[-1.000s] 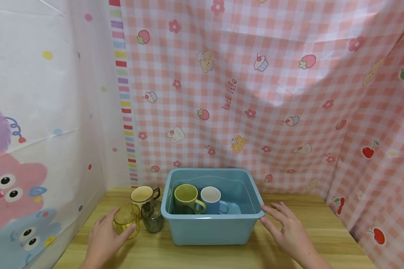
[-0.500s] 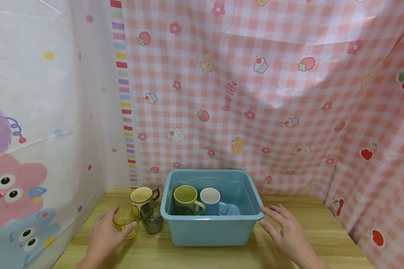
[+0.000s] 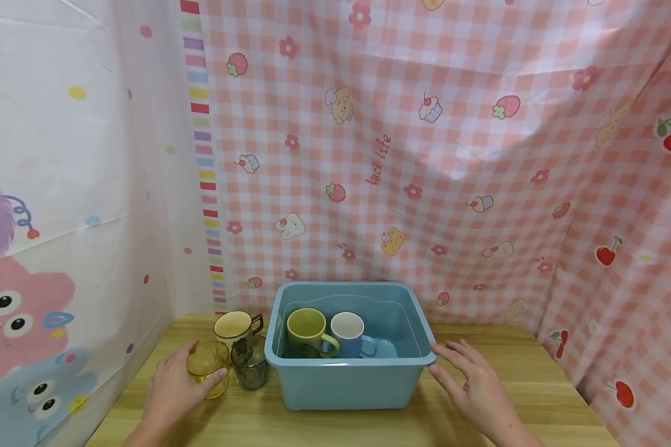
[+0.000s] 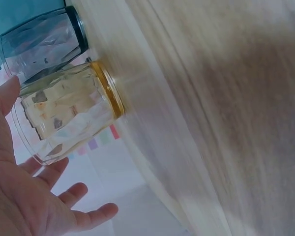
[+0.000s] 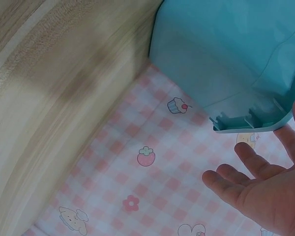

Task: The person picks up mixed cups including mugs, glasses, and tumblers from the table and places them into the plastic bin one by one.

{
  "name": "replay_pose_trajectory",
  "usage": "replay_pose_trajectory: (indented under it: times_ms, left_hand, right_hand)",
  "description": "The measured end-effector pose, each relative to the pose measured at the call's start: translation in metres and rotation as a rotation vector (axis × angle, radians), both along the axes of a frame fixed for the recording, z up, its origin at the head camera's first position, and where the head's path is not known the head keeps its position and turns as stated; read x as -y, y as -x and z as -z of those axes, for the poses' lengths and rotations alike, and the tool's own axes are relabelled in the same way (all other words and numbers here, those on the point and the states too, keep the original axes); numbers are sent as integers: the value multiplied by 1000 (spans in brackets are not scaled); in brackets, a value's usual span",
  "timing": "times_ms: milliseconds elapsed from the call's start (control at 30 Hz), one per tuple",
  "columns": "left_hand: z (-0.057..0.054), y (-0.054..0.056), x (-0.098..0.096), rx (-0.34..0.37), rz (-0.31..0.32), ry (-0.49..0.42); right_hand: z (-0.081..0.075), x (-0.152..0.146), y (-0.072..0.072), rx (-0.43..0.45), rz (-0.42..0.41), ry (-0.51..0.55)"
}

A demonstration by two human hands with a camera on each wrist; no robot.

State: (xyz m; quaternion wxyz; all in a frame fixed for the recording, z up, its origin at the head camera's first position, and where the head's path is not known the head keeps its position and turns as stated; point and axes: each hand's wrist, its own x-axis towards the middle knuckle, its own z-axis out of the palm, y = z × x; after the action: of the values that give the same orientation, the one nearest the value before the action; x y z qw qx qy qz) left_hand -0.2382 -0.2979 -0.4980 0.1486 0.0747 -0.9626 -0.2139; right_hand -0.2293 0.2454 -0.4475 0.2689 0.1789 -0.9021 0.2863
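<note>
My left hand [image 3: 173, 385] is at an amber glass [image 3: 208, 359] standing on the left of the table, thumb and fingers on opposite sides of its upper part. In the left wrist view the thumb and two fingers meet the amber glass [image 4: 73, 110] near its rim, the other fingers spread away. My right hand [image 3: 478, 385] touches the right front corner of the blue plastic bin [image 3: 349, 385] with relaxed fingertips. In the bin stand a green mug [image 3: 307, 326] and a blue mug with a white inside [image 3: 348, 329].
A smoky grey glass [image 3: 250, 366] stands between the amber glass and the bin. Behind it is a cream-coloured cup [image 3: 233, 326] with a dark handle. A pink checked cloth [image 3: 402, 155] hangs behind the wooden table [image 3: 514, 360], and a white cloth [image 3: 89, 155] at the left.
The head view has shifted very slightly. Both hands, the amber glass and the bin keep their places.
</note>
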Motion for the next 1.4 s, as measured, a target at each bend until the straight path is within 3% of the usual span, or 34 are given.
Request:
replay_pose_trajectory:
  times_ms: [300, 633, 1100, 1400]
  left_hand:
    - [-1, 3, 0, 25, -5, 8]
    - [-2, 3, -2, 30, -3, 6]
    - [0, 3, -2, 15, 0, -36]
    - [-6, 1, 1, -13, 15, -24]
  right_hand:
    - [3, 0, 2, -32, -16, 10]
    - [3, 0, 1, 7, -5, 17]
    - [2, 0, 0, 40, 11, 14]
    - [3, 0, 0, 35, 10, 16]
